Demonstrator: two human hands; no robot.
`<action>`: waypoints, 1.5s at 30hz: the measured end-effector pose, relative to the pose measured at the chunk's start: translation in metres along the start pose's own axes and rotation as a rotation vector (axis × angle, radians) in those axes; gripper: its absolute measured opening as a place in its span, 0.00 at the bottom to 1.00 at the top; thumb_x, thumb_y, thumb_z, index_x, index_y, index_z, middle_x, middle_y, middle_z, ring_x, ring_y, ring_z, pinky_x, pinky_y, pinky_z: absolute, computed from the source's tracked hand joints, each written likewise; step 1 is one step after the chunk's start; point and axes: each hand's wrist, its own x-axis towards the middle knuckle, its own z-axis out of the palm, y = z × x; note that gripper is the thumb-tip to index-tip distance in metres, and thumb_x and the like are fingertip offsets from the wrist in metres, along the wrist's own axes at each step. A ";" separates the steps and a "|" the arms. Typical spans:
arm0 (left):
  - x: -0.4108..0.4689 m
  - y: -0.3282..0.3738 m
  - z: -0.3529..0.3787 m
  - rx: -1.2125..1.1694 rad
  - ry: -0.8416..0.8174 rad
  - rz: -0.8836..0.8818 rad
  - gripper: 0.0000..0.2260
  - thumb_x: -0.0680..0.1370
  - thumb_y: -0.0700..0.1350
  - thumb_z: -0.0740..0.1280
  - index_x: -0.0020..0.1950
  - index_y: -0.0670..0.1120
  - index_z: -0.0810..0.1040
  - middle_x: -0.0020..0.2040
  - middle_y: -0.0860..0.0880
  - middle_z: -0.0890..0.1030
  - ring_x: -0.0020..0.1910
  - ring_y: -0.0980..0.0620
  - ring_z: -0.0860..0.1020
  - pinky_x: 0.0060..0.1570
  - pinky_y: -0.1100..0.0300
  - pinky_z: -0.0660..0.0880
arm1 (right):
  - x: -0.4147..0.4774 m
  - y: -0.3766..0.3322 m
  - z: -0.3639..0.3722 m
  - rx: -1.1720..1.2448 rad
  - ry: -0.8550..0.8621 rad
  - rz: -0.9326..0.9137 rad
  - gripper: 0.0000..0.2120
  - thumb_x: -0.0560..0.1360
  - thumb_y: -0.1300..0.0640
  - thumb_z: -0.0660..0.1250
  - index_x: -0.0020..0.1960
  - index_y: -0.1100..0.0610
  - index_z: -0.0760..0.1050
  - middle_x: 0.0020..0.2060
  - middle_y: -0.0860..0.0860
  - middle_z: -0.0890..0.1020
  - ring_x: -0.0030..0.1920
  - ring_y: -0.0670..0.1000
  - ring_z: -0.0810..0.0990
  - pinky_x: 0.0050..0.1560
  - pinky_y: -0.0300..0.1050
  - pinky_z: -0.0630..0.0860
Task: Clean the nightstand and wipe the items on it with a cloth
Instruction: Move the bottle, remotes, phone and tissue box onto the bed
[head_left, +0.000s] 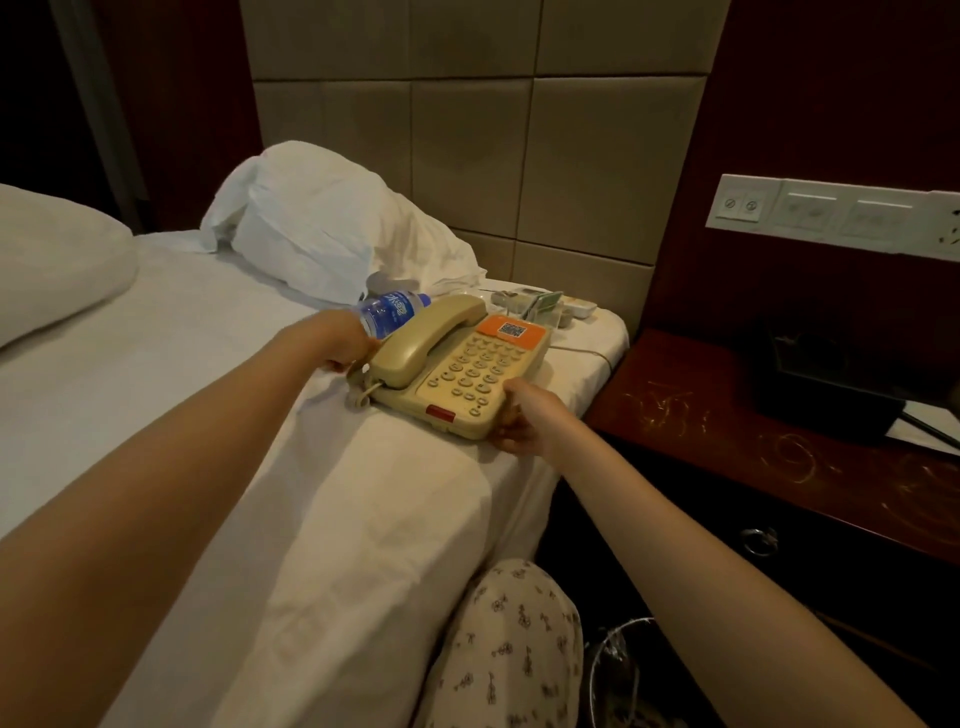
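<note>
A beige desk telephone (470, 371) with an orange sticker rests on the white bed sheet near the bed's right edge, its handset in the cradle. My left hand (345, 351) grips the phone's left side by the handset end. My right hand (522, 415) holds its near right corner. A plastic water bottle (392, 309) with a blue label lies on the sheet just behind my left hand. The dark red wooden nightstand (727, 441) stands to the right of the bed, its top scratched. No cloth is visible.
Small trays and packets (545, 306) lie on the bed behind the phone. White pillows (322, 223) lean on the padded headboard. A black box (826, 374) sits on the nightstand. A switch panel (831, 213) is on the wall. A lined bin (623, 670) stands below.
</note>
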 end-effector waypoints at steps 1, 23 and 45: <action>0.001 0.006 -0.004 0.045 0.084 0.023 0.13 0.81 0.49 0.59 0.59 0.42 0.73 0.48 0.41 0.79 0.42 0.45 0.77 0.46 0.56 0.75 | 0.001 -0.002 -0.005 -0.150 0.005 -0.011 0.14 0.80 0.50 0.57 0.53 0.61 0.72 0.36 0.56 0.79 0.35 0.52 0.78 0.41 0.45 0.78; -0.032 0.243 0.064 0.151 0.133 0.722 0.14 0.78 0.45 0.59 0.62 0.49 0.76 0.61 0.47 0.77 0.61 0.46 0.74 0.56 0.54 0.73 | -0.021 -0.013 -0.214 -0.531 0.435 -0.239 0.09 0.79 0.57 0.59 0.49 0.58 0.77 0.40 0.52 0.78 0.40 0.52 0.78 0.42 0.46 0.76; -0.012 0.389 0.148 0.192 -0.096 0.931 0.25 0.78 0.47 0.61 0.74 0.49 0.57 0.67 0.43 0.64 0.64 0.42 0.68 0.58 0.50 0.71 | 0.026 -0.022 -0.372 -1.090 0.691 -0.261 0.28 0.72 0.59 0.66 0.69 0.52 0.62 0.66 0.59 0.62 0.65 0.61 0.63 0.61 0.54 0.71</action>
